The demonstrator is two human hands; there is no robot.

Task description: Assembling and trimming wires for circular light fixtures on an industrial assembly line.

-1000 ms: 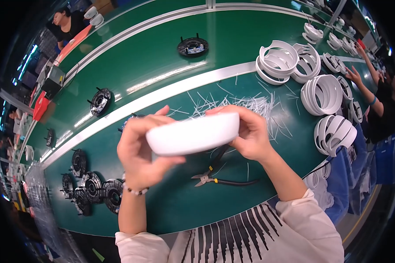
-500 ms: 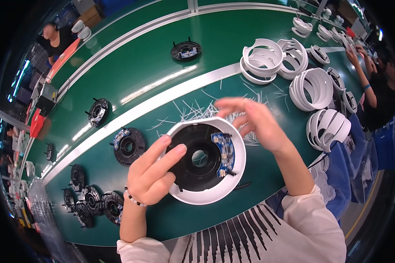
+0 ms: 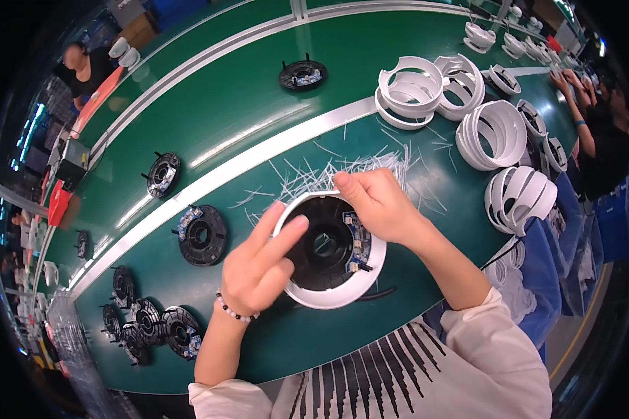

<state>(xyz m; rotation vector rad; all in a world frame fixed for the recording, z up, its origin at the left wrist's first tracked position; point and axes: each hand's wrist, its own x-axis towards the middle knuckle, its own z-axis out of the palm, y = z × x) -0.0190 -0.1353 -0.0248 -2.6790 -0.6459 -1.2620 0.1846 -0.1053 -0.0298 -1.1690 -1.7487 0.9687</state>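
A round white plastic housing (image 3: 326, 299) is held up over the table, tilted toward me. Inside it sits a black disc (image 3: 304, 260) with a hole in the middle and a blue circuit board (image 3: 357, 242) along its right side. My left hand (image 3: 258, 269), a beaded bracelet at its wrist, grips the left side, two fingers lying over the rim onto the disc. At the upper right rim my right hand (image 3: 377, 208) is closed, thumb on top; its other fingers are mostly hidden, so I cannot tell whether anything small is pinched there.
Thin white strips (image 3: 314, 174) lie scattered behind the housing. Several black discs (image 3: 203, 235) rest at the left, others on the green belt (image 3: 230, 91) beyond a metal rail. White ring housings (image 3: 493, 136) are stacked at the right. A person (image 3: 608, 133) works at far right.
My right hand has come down from the air onto the housing's upper right rim, its fingers curling. The housing has risen slightly and turned a little. The discs on the belt have shifted right.
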